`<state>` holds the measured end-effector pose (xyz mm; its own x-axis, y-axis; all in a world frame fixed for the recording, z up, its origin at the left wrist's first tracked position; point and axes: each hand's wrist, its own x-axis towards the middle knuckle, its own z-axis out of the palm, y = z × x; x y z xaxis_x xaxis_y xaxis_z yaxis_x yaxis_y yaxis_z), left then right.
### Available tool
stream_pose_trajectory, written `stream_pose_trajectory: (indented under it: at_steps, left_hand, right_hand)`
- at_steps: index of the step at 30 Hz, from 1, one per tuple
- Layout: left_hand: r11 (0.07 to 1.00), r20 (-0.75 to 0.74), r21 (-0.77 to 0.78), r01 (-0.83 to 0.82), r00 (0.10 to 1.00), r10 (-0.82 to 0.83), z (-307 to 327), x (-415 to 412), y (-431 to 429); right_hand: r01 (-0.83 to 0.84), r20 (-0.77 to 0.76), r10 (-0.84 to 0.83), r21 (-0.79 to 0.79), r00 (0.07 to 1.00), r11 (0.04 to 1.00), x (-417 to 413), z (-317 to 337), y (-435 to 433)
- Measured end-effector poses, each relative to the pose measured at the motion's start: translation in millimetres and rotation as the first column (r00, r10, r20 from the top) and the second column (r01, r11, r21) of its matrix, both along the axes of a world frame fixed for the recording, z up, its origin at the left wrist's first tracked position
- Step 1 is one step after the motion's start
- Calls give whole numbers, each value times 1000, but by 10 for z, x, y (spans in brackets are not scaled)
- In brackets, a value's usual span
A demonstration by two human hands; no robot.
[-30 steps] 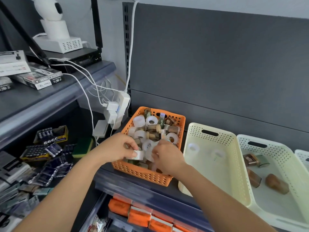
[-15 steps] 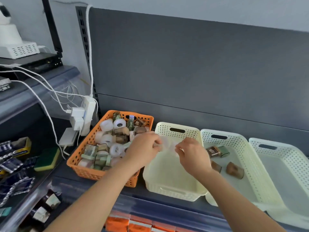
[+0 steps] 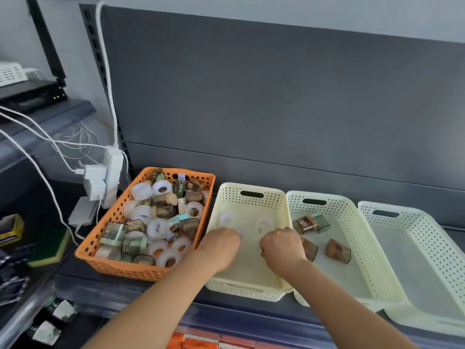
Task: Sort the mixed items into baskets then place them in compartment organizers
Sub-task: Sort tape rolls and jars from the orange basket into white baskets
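Note:
An orange basket (image 3: pixel 114 224) on the left of the shelf holds several mixed items: white tape rolls (image 3: pixel 157 229), brown-capped and green-capped pieces. Beside it stands a cream basket (image 3: pixel 251 197) with two white rolls (image 3: pixel 225 218) on its floor. Both my hands are low inside this cream basket. My left hand (image 3: pixel 221 245) has its fingers curled down around a pale, blurred roll at its fingertips. My right hand (image 3: pixel 281 245) is curled with its fingers hidden. A second cream basket (image 3: pixel 352 222) holds brown pieces (image 3: pixel 337 250).
A third pale basket (image 3: pixel 412 248) stands at the far right with nothing seen in it. A white power strip with plugs and cables (image 3: pixel 105 177) hangs left of the orange basket. A green-and-yellow sponge (image 3: pixel 50 248) and battery packs lie on the lower left shelf.
Both hands left the orange basket with white rolls, moved right over the cream basket, and have now dropped down into it. The view has shifted to the right.

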<state>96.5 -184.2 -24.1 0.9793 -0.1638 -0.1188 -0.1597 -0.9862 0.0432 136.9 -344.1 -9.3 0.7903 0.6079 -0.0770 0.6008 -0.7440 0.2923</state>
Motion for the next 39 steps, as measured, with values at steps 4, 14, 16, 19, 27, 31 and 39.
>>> stream_pose_trajectory:
  at_steps: [4,14,16,19,27,31,39]
  left_hand:
    - [994,101,-101,41,994,-30,125,-89,85]
    - [945,54,-160,-285,953,297,506,-578,975]
    - [937,-42,-131,-325,946,322,472,-661,1088]
    - [915,-137,-149,-375,924,357,340,-754,1140]
    - [837,-10,-207,-506,857,516,206,-783,1187]
    - [809,75,-302,-505,833,548,247,-886,1358]
    - [654,71,-566,-503,760,646,347,-929,1559]
  right_hand:
    - [29,-89,-17,133,996,991,10,17,49]
    - [-173,-166,333,600,928,781,-300,345,692]
    - [-243,-157,393,567,906,787,-378,363,871]
    - [-311,-157,421,462,893,831,-417,357,1086]
    - [-286,-238,316,150,918,946,-417,326,1498]
    - [-300,-189,302,36,934,953,-413,311,1628]
    - [-321,-128,314,-40,941,946,-417,218,1761]
